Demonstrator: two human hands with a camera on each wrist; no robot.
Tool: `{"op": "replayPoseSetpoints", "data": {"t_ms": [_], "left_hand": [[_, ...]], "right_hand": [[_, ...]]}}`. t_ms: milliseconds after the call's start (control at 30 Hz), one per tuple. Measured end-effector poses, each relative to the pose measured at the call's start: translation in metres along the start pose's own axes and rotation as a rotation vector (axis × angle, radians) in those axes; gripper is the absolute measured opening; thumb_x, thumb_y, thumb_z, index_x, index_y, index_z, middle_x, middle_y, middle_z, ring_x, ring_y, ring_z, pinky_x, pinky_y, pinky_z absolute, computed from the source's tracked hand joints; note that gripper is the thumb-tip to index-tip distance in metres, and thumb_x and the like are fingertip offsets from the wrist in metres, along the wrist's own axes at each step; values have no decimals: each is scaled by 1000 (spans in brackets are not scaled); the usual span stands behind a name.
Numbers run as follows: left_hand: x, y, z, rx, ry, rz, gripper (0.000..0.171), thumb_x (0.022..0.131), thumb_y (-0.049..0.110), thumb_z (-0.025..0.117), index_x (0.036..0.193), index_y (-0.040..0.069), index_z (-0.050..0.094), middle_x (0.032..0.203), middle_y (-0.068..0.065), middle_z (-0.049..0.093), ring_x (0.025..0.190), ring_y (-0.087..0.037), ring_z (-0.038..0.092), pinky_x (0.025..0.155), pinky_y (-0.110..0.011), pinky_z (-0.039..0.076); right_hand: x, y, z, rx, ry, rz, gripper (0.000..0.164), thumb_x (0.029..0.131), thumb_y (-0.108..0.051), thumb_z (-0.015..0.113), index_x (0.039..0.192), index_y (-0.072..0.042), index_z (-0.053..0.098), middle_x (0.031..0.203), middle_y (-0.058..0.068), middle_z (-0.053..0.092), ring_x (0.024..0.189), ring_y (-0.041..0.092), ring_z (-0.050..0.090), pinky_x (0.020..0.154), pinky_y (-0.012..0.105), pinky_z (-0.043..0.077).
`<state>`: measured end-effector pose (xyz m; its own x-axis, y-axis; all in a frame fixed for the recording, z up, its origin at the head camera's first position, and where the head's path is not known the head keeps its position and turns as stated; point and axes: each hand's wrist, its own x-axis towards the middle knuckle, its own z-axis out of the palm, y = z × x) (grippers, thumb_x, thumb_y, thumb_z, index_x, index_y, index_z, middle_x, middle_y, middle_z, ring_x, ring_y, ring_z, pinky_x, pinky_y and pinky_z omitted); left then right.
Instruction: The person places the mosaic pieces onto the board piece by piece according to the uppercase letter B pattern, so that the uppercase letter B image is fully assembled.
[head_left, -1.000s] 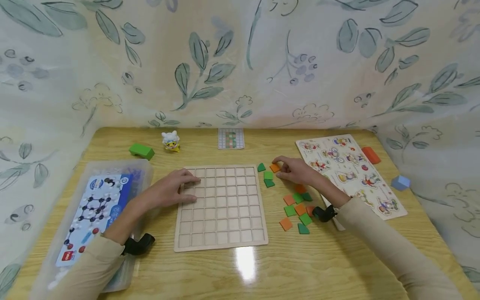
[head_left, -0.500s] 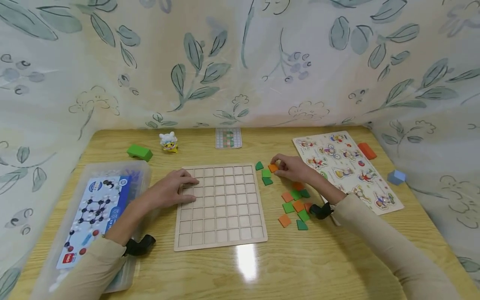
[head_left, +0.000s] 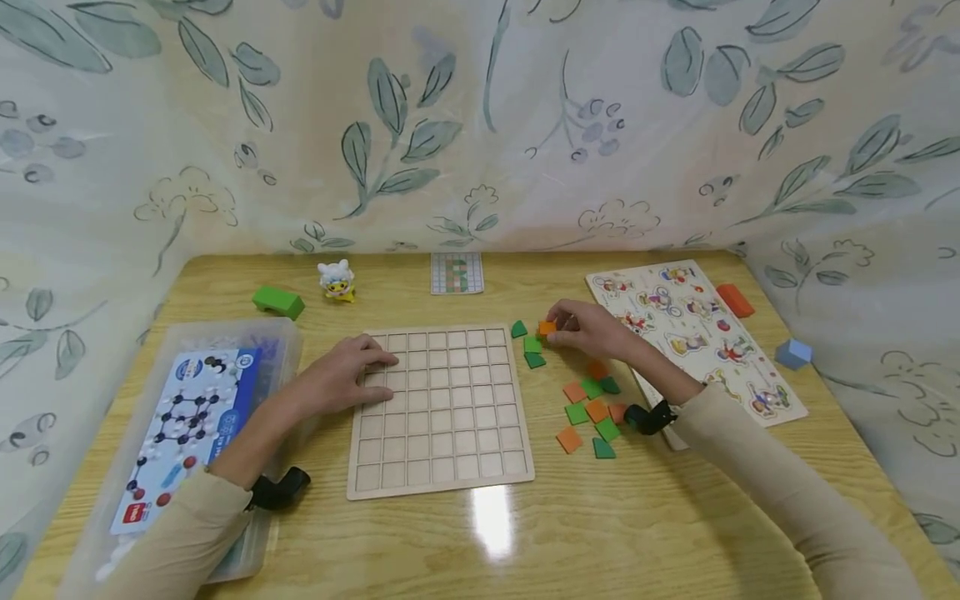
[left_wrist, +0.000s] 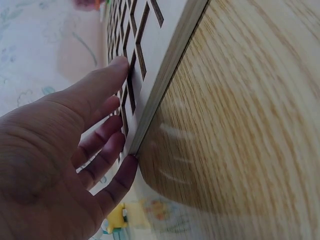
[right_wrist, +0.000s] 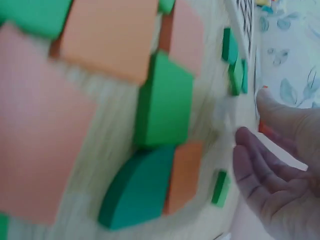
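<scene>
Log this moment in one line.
left hand: touches grid board | right hand: pinches orange tile | loose tiles: on table, right of grid board

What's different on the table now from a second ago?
The far orange tile has shifted slightly away from the person, with the right hand, which seems to be pinching it. The left hand stays at the grid board; other tiles look unmoved.

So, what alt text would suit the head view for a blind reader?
A person's right hand pinches an orange tile, while the left hand touches a gridded wooden board. Loose green and orange tiles lie between the board and a picture puzzle.
</scene>
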<state>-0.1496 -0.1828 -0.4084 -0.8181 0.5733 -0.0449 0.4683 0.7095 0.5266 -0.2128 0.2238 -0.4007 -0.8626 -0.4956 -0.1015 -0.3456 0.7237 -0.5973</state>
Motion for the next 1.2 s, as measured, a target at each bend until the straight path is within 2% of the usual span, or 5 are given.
{"op": "replayPoseSetpoints", "data": {"t_ms": [233, 433, 633, 967, 1200], "left_hand": [[2, -1, 0, 1, 4, 12, 44, 85, 27, 75, 123, 6, 65, 112, -10, 57, 97, -22, 48, 82, -38, 39], [4, -1, 1, -10, -9, 3, 45, 85, 27, 74, 124, 7, 65, 112, -9, 57, 96, -22, 47, 81, -36, 38], [4, 0, 1, 2, -11, -15, 44, 86, 30, 74, 124, 9, 65, 113, -9, 57, 100, -23, 49, 83, -38, 40], [2, -2, 0, 1, -9, -25, 44, 86, 30, 74, 123, 10, 65, 113, -8, 57, 102, -24, 50, 85, -39, 40], [-1, -3, -1, -16, -11, -27, 44, 85, 29, 74, 124, 9, 65, 112, -9, 57, 102, -24, 49, 86, -39, 40]], "right_hand": [[9, -28, 18, 39, 60, -127, 27, 87, -15, 72, 109, -1, 65, 98, 12, 65, 85, 20, 63, 77, 31, 53], [21, -61, 43, 104, 9, -220, 25, 87, -14, 72, 109, -3, 67, 94, 7, 65, 81, 13, 59, 71, 22, 50], [41, -86, 66, 133, -6, -297, 25, 87, -14, 72, 108, -3, 69, 96, 9, 63, 84, 16, 58, 70, 21, 49], [69, -116, 94, 49, -38, -303, 28, 87, -20, 72, 110, -4, 68, 103, 8, 63, 93, 17, 58, 83, 23, 49], [77, -118, 102, 81, -85, -227, 29, 87, -20, 71, 112, -6, 67, 108, 8, 62, 98, 17, 57, 87, 27, 48]]}}
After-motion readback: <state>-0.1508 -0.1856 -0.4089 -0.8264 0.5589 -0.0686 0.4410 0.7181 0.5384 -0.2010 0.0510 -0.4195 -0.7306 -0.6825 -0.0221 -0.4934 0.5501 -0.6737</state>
